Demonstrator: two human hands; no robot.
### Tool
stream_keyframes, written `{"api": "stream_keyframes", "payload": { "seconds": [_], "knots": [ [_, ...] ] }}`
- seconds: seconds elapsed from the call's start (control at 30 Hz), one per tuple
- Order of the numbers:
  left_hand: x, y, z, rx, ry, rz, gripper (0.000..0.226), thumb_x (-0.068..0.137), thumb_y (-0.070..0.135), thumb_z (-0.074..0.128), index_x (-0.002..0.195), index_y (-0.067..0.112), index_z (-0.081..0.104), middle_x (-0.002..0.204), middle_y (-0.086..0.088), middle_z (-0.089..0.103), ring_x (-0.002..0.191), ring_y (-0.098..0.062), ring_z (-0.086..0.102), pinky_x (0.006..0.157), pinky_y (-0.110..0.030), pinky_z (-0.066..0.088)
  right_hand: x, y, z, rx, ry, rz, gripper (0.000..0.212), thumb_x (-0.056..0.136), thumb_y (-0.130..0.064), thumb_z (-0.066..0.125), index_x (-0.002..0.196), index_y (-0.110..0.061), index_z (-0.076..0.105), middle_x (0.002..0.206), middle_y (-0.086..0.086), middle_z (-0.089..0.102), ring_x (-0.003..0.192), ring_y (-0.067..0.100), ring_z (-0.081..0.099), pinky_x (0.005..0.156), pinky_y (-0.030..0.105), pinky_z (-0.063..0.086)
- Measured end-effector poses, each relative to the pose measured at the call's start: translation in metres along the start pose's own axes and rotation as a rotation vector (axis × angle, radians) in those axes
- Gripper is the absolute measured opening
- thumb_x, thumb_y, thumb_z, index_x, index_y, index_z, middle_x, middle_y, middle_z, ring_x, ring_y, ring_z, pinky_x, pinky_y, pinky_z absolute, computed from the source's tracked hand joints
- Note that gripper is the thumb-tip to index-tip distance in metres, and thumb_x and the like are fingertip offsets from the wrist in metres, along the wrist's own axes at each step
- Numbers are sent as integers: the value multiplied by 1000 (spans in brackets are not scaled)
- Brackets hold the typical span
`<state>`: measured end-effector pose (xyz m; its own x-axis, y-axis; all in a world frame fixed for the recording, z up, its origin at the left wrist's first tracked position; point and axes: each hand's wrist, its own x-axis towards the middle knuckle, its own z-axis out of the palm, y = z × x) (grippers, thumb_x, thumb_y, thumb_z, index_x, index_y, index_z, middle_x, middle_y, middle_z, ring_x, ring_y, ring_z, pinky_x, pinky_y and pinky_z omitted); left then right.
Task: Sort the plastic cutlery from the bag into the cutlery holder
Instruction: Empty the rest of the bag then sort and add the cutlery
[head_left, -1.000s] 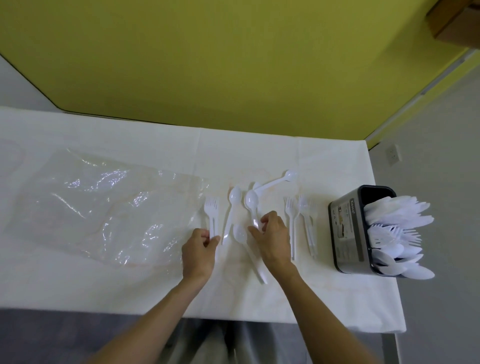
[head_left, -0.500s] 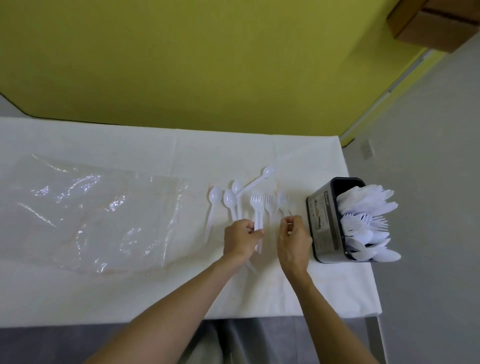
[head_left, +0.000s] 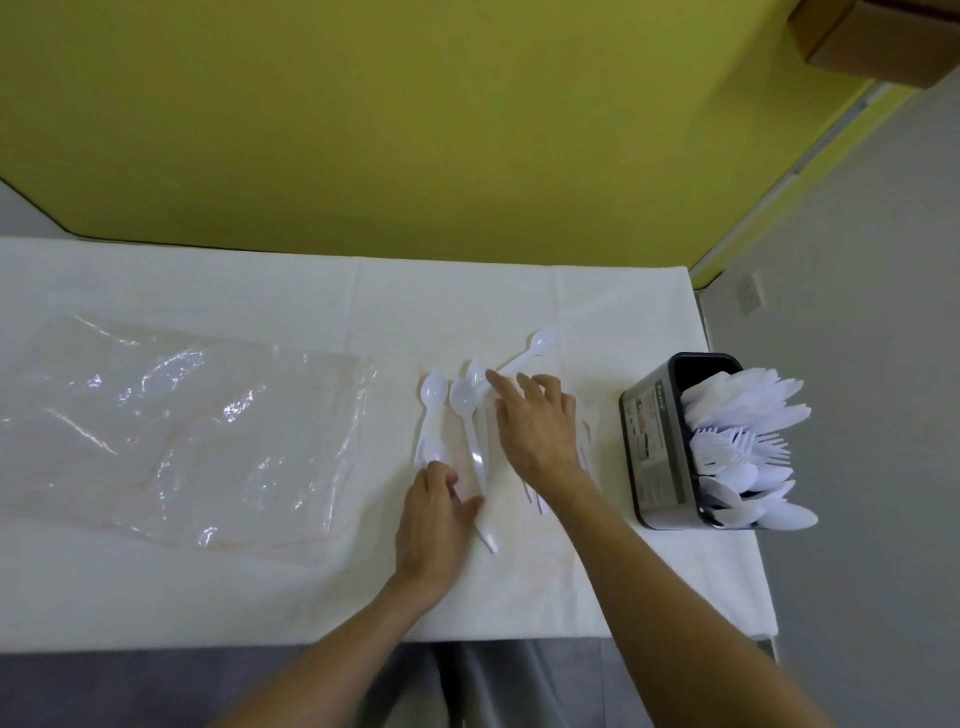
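Note:
Several white plastic spoons (head_left: 460, 400) lie side by side on the white tablecloth (head_left: 208, 582), one more spoon (head_left: 540, 344) angled behind them. My right hand (head_left: 540, 426) lies flat over a bunch of white forks (head_left: 535, 496), index finger stretched toward a spoon bowl; only the fork handles show below the wrist. My left hand (head_left: 434, 519) rests on the cloth with its fingers on the near end of a spoon (head_left: 485, 535). The black cutlery holder (head_left: 654, 447) stands at the right, packed with white cutlery. The clear plastic bag (head_left: 171, 436) lies flat on the left.
The table's right edge runs just beyond the holder, with grey floor past it. A yellow-green wall stands behind the table. A brown cardboard box (head_left: 872, 36) sits at the top right corner. The front edge of the table is close to my body.
My left hand put the fork down beside the other forks and moved back left to the spoon handles. My right hand spread flat over the forks and reached toward the spoons.

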<state>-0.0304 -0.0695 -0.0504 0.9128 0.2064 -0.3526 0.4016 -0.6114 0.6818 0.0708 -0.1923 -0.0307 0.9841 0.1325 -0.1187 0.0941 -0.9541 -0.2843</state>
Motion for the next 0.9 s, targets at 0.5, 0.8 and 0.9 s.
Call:
{"api": "stream_keyframes", "payload": {
  "seconds": [0.5, 0.8, 0.9],
  "knots": [
    [51, -9, -31, -4, 90, 73, 30, 91, 13, 57, 120, 22, 54, 110, 0, 48, 100, -21, 54, 82, -33, 48, 3, -17, 0, 199, 124, 205, 29, 96, -16, 48, 120, -16, 65, 121, 2, 65, 118, 24, 47, 95, 32, 38],
    [40, -16, -25, -117, 116, 37, 25, 93, 13, 56, 117, 18, 54, 106, 2, 54, 93, -17, 59, 81, -31, 49, -52, -17, 13, 351, 102, 182, 28, 94, -23, 59, 121, -18, 63, 122, 4, 59, 114, 21, 51, 84, 23, 43],
    [37, -16, -25, -86, 148, 52, 23, 93, 14, 56, 115, 17, 53, 103, 3, 49, 94, -21, 57, 80, -35, 49, -51, 8, 4, 302, 255, 458, 46, 89, -30, 66, 128, -8, 53, 125, 12, 54, 115, 29, 50, 89, 33, 46]
  ]
}}
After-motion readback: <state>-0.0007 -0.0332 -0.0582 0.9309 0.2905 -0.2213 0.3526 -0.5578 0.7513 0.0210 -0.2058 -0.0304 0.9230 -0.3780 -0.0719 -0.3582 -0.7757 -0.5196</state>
